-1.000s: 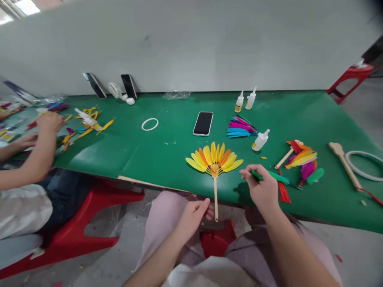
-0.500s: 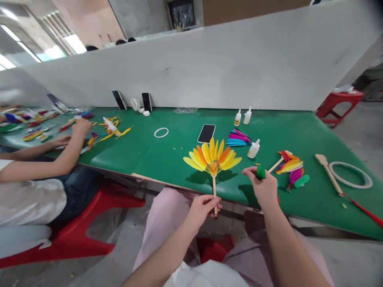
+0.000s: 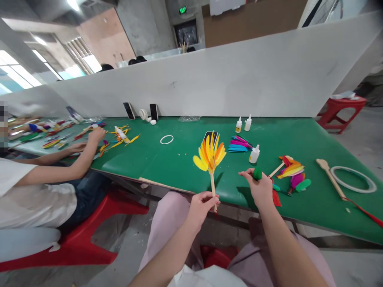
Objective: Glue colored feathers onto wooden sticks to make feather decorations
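My left hand (image 3: 201,208) is closed around the wooden handle of a feather fan (image 3: 210,154), upright at the table's near edge. Yellow and orange feathers spread from the top of its stick, and the fan is turned partly edge-on. To the right, my right hand (image 3: 263,192) pinches a green feather (image 3: 257,173) above the tabletop, apart from the fan. Just beyond that hand lie a light wooden stick (image 3: 275,170) and a pile of red, orange, yellow and magenta feathers (image 3: 290,170). A red tassel (image 3: 276,198) shows beside my right wrist.
White glue bottles (image 3: 254,154) stand near pink and blue feathers (image 3: 240,144) on the green table (image 3: 167,167). A phone (image 3: 207,135) lies partly behind the fan. White rings (image 3: 338,186) and a wooden handle (image 3: 331,178) lie around. A co-worker's hands (image 3: 96,136) work at left.
The fan has turned in my left hand, so its feathers look narrower. My right hand keeps the green feather in nearly the same place. The view has tilted up slightly.
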{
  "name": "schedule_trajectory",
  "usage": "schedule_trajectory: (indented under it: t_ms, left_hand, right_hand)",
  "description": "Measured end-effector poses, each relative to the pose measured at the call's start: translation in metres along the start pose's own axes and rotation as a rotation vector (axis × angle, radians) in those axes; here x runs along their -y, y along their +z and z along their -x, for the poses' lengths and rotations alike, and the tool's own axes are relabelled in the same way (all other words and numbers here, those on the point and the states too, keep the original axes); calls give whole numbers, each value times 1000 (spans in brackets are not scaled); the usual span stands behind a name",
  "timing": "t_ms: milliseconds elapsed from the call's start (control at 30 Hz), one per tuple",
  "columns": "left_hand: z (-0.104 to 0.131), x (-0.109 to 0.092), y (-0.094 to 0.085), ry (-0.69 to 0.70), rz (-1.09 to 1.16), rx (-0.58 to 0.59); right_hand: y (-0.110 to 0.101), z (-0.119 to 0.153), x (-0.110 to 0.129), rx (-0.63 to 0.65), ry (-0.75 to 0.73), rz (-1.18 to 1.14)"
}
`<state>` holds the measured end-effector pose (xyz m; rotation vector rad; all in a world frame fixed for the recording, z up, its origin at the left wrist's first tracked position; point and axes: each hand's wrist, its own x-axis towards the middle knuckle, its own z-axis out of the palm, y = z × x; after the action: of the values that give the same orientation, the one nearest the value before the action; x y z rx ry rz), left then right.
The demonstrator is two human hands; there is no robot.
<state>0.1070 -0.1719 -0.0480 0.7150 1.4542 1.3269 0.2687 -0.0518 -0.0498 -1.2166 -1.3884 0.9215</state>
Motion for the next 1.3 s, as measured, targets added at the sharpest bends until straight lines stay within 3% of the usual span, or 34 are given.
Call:
schedule_trajectory:
  t_ms: [233,433,967,1300]
  left_hand:
    - [-8,-1,2,145,-100,-173]
    - [-12,8,5,186,-123,-241]
    - [-8,10,11,151,-122,-182]
    - [-5,10,13,131,-110,-170]
  right_hand:
    - [11,-5,-8,31,30,-148]
    - [11,-5,-5,67,101,-214]
    - [13,-9,-6,-41,196,-240]
    - [13,-8,-4,22,243,-286]
